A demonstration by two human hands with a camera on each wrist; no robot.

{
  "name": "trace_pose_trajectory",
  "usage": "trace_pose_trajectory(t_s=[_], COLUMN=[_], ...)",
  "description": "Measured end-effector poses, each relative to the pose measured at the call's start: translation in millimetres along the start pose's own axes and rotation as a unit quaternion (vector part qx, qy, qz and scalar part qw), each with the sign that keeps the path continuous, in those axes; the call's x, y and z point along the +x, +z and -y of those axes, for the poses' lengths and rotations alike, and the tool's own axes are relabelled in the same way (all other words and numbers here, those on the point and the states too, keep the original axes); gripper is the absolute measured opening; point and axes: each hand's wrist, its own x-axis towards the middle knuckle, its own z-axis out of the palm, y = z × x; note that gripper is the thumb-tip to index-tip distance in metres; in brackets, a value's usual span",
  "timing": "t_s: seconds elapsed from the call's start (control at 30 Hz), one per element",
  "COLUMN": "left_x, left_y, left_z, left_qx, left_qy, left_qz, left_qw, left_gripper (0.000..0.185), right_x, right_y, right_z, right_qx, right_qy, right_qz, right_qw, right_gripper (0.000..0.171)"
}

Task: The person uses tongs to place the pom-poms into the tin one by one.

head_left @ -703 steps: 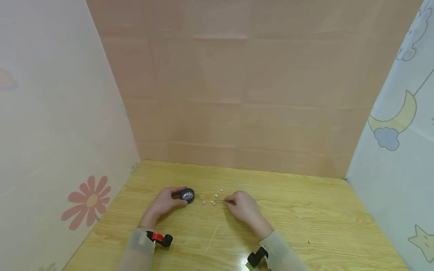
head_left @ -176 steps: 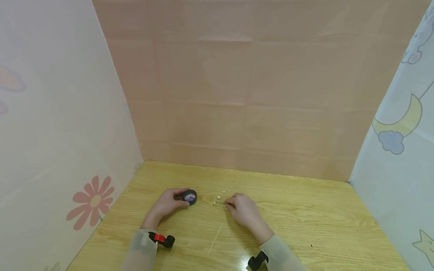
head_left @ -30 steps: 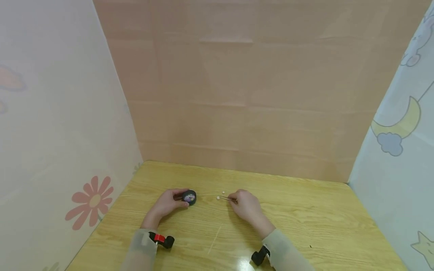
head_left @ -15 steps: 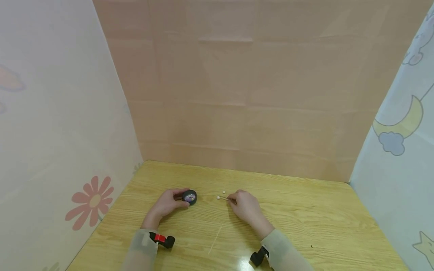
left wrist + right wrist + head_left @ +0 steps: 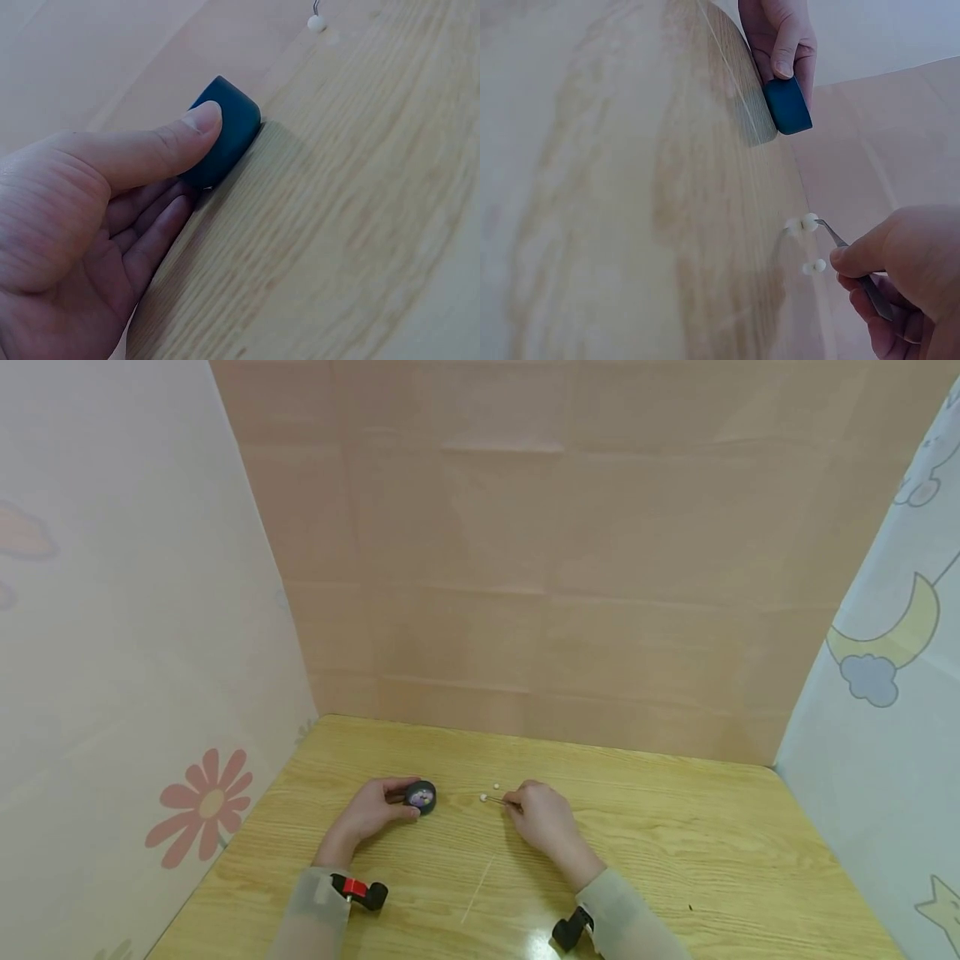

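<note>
My left hand (image 5: 367, 814) grips a small dark round cup (image 5: 238, 124) between thumb and fingers. It is tipped on the table so that its mouth faces me in the head view, with pinkish and yellow bits inside. My right hand (image 5: 547, 822) pinches metal tweezers (image 5: 837, 238). Their tips touch a white bead (image 5: 810, 222) at the table surface; whether they clamp it I cannot tell. Slightly farther back lies a smaller white bead (image 5: 496, 786), apart from the tweezers.
The glossy wood-grain table (image 5: 637, 843) mirrors the beads. A brown paper-like backdrop (image 5: 525, 568) rises at its far edge, with patterned panels on both sides. A dark speck (image 5: 690, 907) lies at right. Each wrist wears a black camera mount (image 5: 363, 893).
The pink beads seen on the table earliest are gone from there, as is the yellow bead the tweezers touched 5.9 s ago. The tweezers are now at the larger white bead. Little moved this past second.
</note>
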Motion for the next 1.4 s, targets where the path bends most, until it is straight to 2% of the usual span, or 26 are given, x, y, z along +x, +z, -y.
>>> trace_pose_trajectory(t_s=[0.8, 1.4], left_x=[0.4, 0.8], left_y=[0.4, 0.0], left_z=[1.3, 3.1], left_qx=[0.010, 0.011], left_qy=[0.006, 0.009], left_qz=[-0.003, 0.000], left_qw=[0.9999, 0.9999], left_gripper=[0.057, 0.058], right_x=[1, 17], right_y=[-3, 3], right_z=[9, 39], right_qx=[0.019, 0.052], right_qy=[0.014, -0.003], right_qz=[-0.004, 0.009], right_qw=[1.000, 0.999], right_gripper=[0.008, 0.011])
